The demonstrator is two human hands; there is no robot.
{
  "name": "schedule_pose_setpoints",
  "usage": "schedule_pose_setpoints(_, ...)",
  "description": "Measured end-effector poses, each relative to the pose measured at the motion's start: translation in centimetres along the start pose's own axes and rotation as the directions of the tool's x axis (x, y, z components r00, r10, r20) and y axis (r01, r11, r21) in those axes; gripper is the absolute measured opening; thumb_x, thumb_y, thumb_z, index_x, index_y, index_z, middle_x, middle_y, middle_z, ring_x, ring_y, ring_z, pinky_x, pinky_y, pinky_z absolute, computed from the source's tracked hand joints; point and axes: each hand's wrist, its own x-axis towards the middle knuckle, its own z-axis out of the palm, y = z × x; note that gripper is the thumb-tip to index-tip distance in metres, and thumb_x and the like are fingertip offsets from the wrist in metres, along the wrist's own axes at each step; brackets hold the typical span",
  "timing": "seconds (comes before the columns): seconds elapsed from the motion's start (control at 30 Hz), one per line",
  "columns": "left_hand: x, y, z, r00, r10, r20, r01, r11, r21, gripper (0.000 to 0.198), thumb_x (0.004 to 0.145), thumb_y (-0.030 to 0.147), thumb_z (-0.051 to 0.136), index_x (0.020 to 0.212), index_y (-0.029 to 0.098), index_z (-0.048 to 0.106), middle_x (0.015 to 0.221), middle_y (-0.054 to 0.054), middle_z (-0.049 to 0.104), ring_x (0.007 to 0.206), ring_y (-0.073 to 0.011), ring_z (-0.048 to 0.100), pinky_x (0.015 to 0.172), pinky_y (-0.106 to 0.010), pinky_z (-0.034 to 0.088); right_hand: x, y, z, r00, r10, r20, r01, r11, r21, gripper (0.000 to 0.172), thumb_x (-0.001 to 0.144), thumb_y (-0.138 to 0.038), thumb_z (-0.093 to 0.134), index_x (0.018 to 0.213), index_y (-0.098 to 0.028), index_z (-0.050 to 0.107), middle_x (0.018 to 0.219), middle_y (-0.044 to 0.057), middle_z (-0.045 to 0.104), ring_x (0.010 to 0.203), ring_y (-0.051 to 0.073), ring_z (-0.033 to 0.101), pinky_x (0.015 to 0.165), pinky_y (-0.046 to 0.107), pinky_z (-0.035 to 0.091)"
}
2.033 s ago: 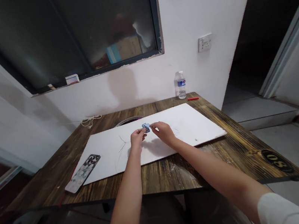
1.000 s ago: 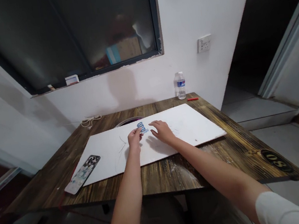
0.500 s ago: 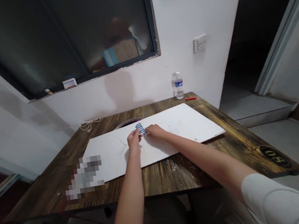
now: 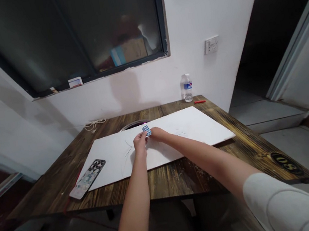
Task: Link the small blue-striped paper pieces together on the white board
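Note:
A small flat piece with blue outlines on white (image 4: 146,131), cut into a short segmented strip, stands upright above the white board (image 4: 186,132). My left hand (image 4: 140,143) pinches its lower part between finger and thumb. My right hand (image 4: 157,133) reaches across from the right, its fingertips against the strip's lower end. The fingers hide part of the piece. Thin pencil-like lines mark the board just left of my left hand. A phone in a patterned case (image 4: 87,179) lies beside the board's left edge, away from both hands.
The board lies on a dark wooden table (image 4: 176,178) against a white wall. Along the back stand a water bottle (image 4: 187,88), a red pen (image 4: 199,101), and a white cable (image 4: 94,125). A round rimmed object (image 4: 132,125) pokes out behind the board.
My right hand has moved left from beside the piece to touch it. The piece has turned from a cross-like shape to an upright strip. My view has shifted slightly.

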Motion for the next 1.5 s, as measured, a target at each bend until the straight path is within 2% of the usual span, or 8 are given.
schedule_pose_setpoints(0.23,-0.2,-0.1,-0.1,1.000,0.011,0.005,-0.011,1.000,-0.003,0.036,0.051,0.039,0.081,0.073,0.014,0.066,0.055,0.002,0.059,0.048,-0.0075,0.052,0.048,-0.019,0.036,0.0,-0.1,-0.3,0.998,0.055,-0.018,-0.055,0.998,0.021,0.029,0.095,-0.023,0.044,0.100,-0.012,0.070,0.097,0.014,0.072,0.086,0.023,0.066,0.072,0.027,0.043)
schedule_pose_setpoints(0.43,-0.2,-0.1,-0.1,1.000,0.014,-0.013,-0.013,0.999,0.030,0.040,0.049,0.042,0.081,0.074,0.014,0.066,0.057,0.001,0.060,0.049,-0.0079,0.052,0.047,-0.019,0.035,-0.6,0.2,-0.1,0.994,0.062,-0.091,-0.061,0.998,0.008,0.028,0.089,-0.009,0.043,0.096,-0.009,0.071,0.098,0.018,0.070,0.090,0.024,0.064,0.078,0.030,0.042)
schedule_pose_setpoints(0.6,-0.3,-0.2,-0.2,1.000,0.015,-0.012,-0.014,0.999,0.036,0.038,0.050,0.041,0.080,0.075,0.016,0.066,0.060,0.001,0.062,0.051,-0.0080,0.054,0.051,-0.018,0.036,-1.7,0.9,-0.4,0.983,0.044,-0.176,-0.043,0.999,0.005,0.027,0.088,-0.007,0.044,0.102,-0.009,0.067,0.098,0.017,0.068,0.094,0.024,0.059,0.083,0.032,0.039)
schedule_pose_setpoints(0.77,-0.3,-0.4,-0.1,1.000,0.022,0.010,-0.022,0.998,0.056,0.034,0.054,0.039,0.078,0.076,0.016,0.067,0.062,0.001,0.064,0.052,-0.0075,0.055,0.051,-0.017,0.036,-3.5,2.0,-1.1,0.926,-0.013,-0.377,0.044,0.996,0.074,0.025,0.087,-0.009,0.048,0.101,-0.015,0.068,0.103,0.012,0.064,0.093,0.021,0.054,0.084,0.031,0.038)
schedule_pose_setpoints(0.9,-0.3,-0.5,0.0,0.999,0.018,0.035,-0.021,0.997,0.075,0.032,0.056,0.039,0.076,0.075,0.016,0.066,0.065,-0.001,0.065,0.052,-0.0087,0.058,0.051,-0.018,0.038,-5.5,2.9,-2.0,0.885,0.014,-0.465,0.070,0.984,0.163,0.024,0.087,-0.010,0.049,0.097,-0.016,0.070,0.098,0.011,0.064,0.092,0.021,0.054,0.084,0.033,0.040)
schedule_pose_setpoints(1.1,-0.7,-0.9,0.7,0.986,-0.032,0.166,0.016,0.995,0.100,0.034,0.056,0.041,0.078,0.074,0.016,0.064,0.064,-0.002,0.066,0.052,-0.0117,0.061,0.054,-0.023,0.046,-9.4,3.0,-3.1,0.783,0.107,-0.612,0.121,0.940,0.318,0.021,0.088,-0.013,0.051,0.096,-0.019,0.070,0.096,0.008,0.070,0.093,0.020,0.059,0.086,0.034,0.044)
schedule_pose_setpoints(1.3,-2.0,-1.2,1.7,0.935,-0.058,0.350,0.022,0.994,0.107,0.042,0.052,0.046,0.083,0.074,0.015,0.065,0.068,-0.006,0.069,0.052,-0.0145,0.063,0.053,-0.025,0.047,-12.3,2.6,-3.2,0.781,0.060,-0.621,0.140,0.953,0.268,0.021,0.092,-0.020,0.050,0.096,-0.021,0.070,0.095,0.008,0.071,0.091,0.020,0.060,0.087,0.037,0.044)
schedule_pose_setpoints(1.5,-2.8,-1.3,2.2,0.885,-0.050,0.463,0.011,0.996,0.085,0.047,0.050,0.050,0.085,0.073,0.015,0.064,0.065,-0.004,0.067,0.053,-0.0143,0.063,0.053,-0.025,0.048,-13.5,2.6,-2.0,0.774,0.031,-0.632,0.160,0.957,0.244,0.021,0.092,-0.020,0.050,0.098,-0.020,0.071,0.093,0.009,0.070,0.089,0.020,0.059,0.086,0.037,0.045)
